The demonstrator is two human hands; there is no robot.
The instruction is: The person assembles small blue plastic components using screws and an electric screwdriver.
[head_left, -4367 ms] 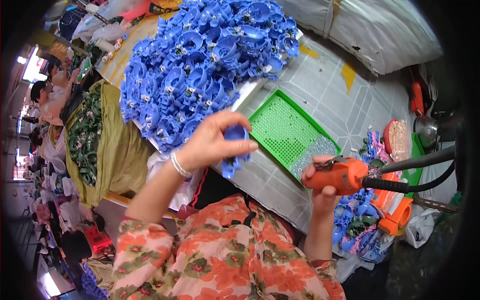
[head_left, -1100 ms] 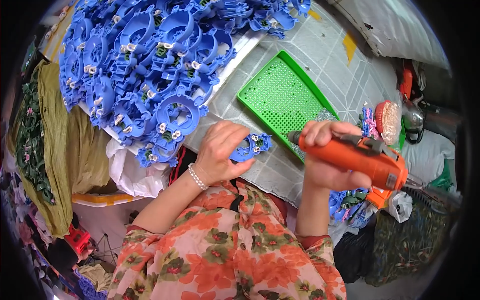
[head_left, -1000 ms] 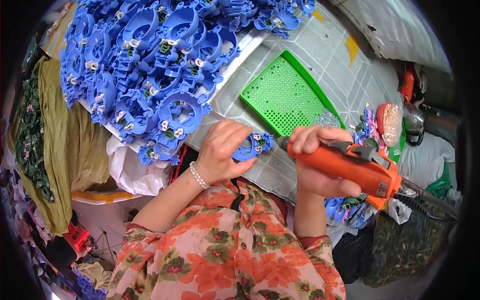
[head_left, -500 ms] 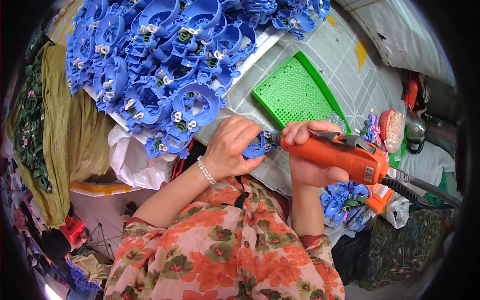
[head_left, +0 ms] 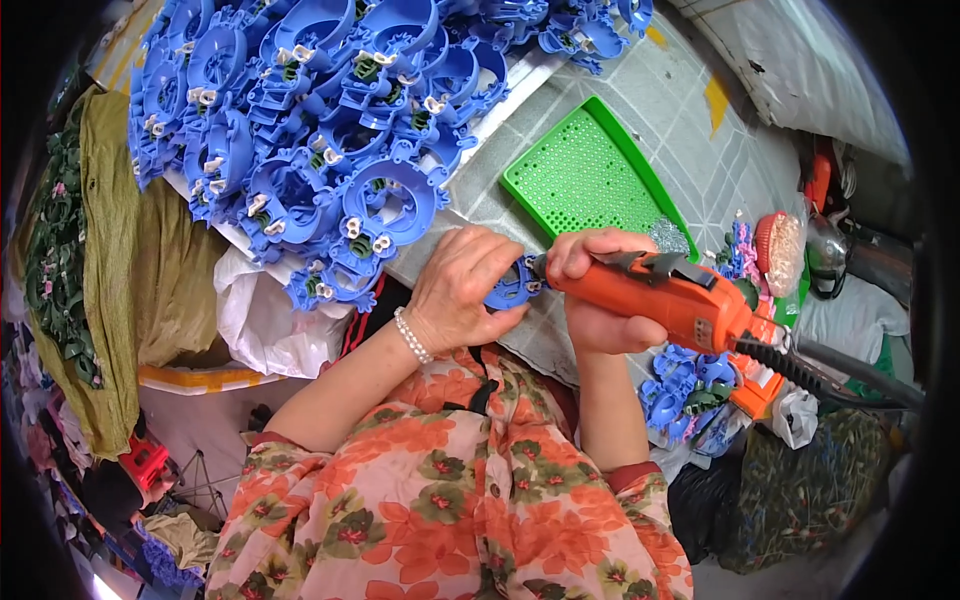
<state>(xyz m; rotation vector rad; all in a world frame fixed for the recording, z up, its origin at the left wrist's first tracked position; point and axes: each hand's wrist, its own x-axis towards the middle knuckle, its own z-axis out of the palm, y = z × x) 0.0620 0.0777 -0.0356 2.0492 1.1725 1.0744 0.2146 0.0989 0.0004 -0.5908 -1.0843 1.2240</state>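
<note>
My left hand (head_left: 465, 285) is closed around a blue plastic part (head_left: 513, 288), thumb below it and fingers over the top. In my right hand (head_left: 605, 325) lies an orange electric screwdriver (head_left: 655, 297), held level with its tip pointing left. That tip meets the right side of the blue part; the exact contact spot is too small to make out. A green perforated tray (head_left: 580, 165) lies just beyond both hands, with small shiny screws (head_left: 668, 236) gathered in its near right corner.
Blue plastic housings (head_left: 330, 130) with white and green pieces are piled at the far left. Beside them sits a white plastic bag (head_left: 265, 315). More blue parts (head_left: 680, 390) and an orange box (head_left: 757, 390) lie at the right. The screwdriver's black cord (head_left: 800, 375) runs off right.
The screwdriver has shifted slightly left and its rear end has dipped, bringing its tip closer in against the blue part. My left hand has hardly moved.
</note>
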